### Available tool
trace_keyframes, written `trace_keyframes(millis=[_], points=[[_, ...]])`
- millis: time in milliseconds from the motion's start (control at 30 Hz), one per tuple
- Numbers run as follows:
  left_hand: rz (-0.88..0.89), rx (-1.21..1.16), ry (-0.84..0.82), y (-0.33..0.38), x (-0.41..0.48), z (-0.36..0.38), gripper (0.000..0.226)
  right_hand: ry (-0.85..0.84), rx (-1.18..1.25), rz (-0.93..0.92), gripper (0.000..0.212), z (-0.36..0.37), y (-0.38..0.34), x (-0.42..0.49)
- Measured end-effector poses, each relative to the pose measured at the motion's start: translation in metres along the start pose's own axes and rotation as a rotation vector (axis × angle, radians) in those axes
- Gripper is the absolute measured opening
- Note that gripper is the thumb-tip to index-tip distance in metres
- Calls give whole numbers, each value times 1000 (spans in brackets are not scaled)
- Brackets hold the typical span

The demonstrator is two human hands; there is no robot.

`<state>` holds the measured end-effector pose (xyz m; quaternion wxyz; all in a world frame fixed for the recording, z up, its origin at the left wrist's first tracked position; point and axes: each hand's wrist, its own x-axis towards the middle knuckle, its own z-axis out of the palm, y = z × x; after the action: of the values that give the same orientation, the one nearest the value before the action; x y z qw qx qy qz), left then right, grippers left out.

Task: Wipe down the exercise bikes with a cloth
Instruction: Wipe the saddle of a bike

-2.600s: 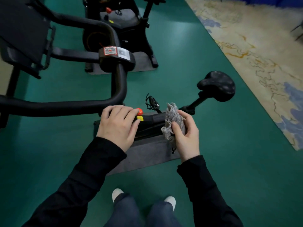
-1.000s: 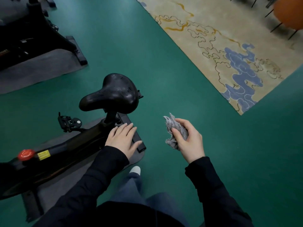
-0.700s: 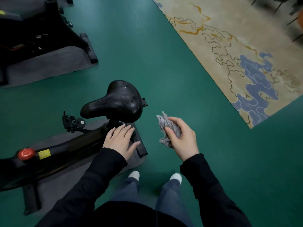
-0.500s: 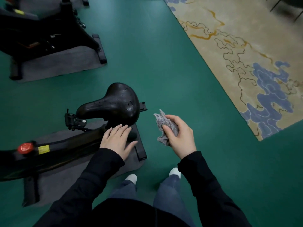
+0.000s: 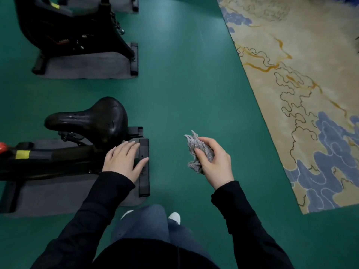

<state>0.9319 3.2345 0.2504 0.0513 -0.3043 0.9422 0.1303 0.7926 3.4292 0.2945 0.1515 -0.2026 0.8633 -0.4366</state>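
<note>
While my right hand (image 5: 217, 164) grips the bunched cloth (image 5: 194, 146), I stand by the bike (image 5: 58, 158).
My left hand (image 5: 122, 162) is spread flat, fingers straight, over it just below the saddle (image 5: 87, 119).

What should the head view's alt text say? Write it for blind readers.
A right hand grips a crumpled grey cloth above green floor; the left hand rests flat on a black exercise bike's frame near its saddle. A second bike stands beyond.

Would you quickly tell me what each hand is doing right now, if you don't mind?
Left hand: open, fingers straight, laid flat at the rear of the bike frame.
Right hand: gripping the crumpled grey cloth, clear of that frame.
</note>
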Motion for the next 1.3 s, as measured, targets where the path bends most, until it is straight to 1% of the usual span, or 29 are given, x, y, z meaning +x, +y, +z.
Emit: trace_keyframes(millis=[133, 300, 400, 567, 733, 833, 1033, 1167, 1300], points=[[-95, 13, 10, 14, -1, 3, 59, -52, 34, -26, 25, -14, 10, 25], [-211, 24, 21, 13, 7, 6, 59, -133, 37, -78, 25, -10, 9, 62], [-270, -6, 58, 13, 20, 4, 58, -196, 25, -123, 25, -2, 1, 94], [-409, -48, 143, -4, 42, -3, 56, -331, -18, -242, 25, 29, -27, 151], [-623, -112, 171, -29, 55, -6, 56, -485, -57, -322, 24, 63, -59, 193], [-675, -127, 176, -34, 66, -8, 56, -549, -75, -361, 25, 80, -75, 214], [-808, -193, 218, -35, 68, -11, 58, -696, -116, -455, 24, 110, -107, 233], [-908, -213, 209, -32, 56, -4, 61, -802, -165, -550, 25, 132, -117, 238], [-1036, -270, 246, -24, 48, 4, 63, -912, -194, -628, 25, 153, -122, 242]])
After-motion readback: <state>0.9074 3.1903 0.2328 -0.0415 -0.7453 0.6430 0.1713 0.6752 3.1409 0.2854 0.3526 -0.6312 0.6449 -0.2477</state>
